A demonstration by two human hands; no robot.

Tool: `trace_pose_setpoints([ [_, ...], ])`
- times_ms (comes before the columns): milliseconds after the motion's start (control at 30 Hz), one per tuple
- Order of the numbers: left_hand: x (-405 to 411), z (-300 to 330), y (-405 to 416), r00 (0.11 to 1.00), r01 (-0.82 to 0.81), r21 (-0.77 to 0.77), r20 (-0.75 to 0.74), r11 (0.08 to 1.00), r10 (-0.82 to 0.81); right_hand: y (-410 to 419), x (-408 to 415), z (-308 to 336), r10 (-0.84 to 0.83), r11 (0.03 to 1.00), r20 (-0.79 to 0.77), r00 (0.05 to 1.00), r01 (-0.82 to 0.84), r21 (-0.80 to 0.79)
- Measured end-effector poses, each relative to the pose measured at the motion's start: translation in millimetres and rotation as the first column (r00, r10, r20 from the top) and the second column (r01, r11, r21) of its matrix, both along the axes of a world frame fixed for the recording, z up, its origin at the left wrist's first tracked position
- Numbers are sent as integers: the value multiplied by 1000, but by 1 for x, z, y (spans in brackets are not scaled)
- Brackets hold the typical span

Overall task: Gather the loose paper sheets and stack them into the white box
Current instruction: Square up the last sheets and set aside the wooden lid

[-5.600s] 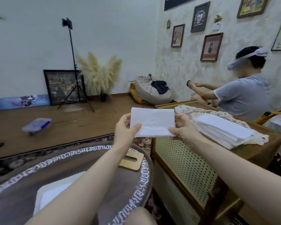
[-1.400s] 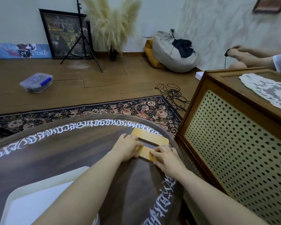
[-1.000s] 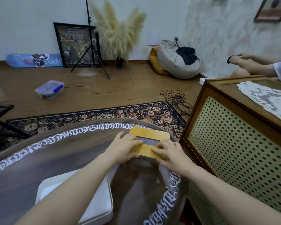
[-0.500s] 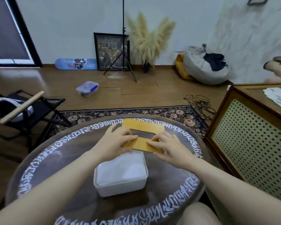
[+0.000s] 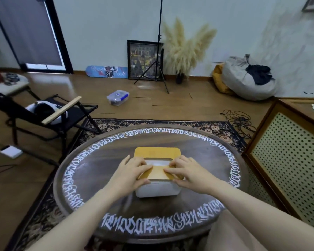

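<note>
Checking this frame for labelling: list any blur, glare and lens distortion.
Head view: motion blur smears the left edge around the folding chair; soft glare sheens the round table; wide-angle bending curves the door frame; the hands on the yellow lid stay fairly sharp.

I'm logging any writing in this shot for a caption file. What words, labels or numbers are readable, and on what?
Skateboard deck against the far wall: script lettering, too blurred to read with confidence.
Round table: a ring of white ornamental calligraphy along the rim, not legible as words.
Framed picture: no readable text.
Yellow lid and white box: no writing visible.
</note>
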State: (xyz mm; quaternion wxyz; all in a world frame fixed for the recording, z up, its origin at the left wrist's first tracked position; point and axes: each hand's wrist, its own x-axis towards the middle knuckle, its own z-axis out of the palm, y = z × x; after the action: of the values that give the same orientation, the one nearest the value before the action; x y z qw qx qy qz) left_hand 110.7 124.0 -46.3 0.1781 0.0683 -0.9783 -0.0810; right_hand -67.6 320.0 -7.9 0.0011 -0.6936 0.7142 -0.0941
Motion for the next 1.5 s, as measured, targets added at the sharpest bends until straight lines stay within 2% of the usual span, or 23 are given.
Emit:
trace_pose_setpoints([
  [200,8,1,7,993,-31,133,117,991,16,-4,3,-6,14,999,-21,1000,-13,47],
  [767,-6,4,13,984,-40,82,178,996,25,-2,-10,-10,39,992,-79,996,-29,123],
  [1000,-8,7,13,979,-46,46,198,998,36,-4,-11,-14,38,990,-21,999,-35,134],
  [1267,-10,8,12,951,-98,169,305,981,42,-7,-11,-11,44,985,-44,998,-36,170],
  [1500,-11,10,14,938,-120,197,345,973,45,-6,-10,-11,40,983,-55,998,-29,183],
])
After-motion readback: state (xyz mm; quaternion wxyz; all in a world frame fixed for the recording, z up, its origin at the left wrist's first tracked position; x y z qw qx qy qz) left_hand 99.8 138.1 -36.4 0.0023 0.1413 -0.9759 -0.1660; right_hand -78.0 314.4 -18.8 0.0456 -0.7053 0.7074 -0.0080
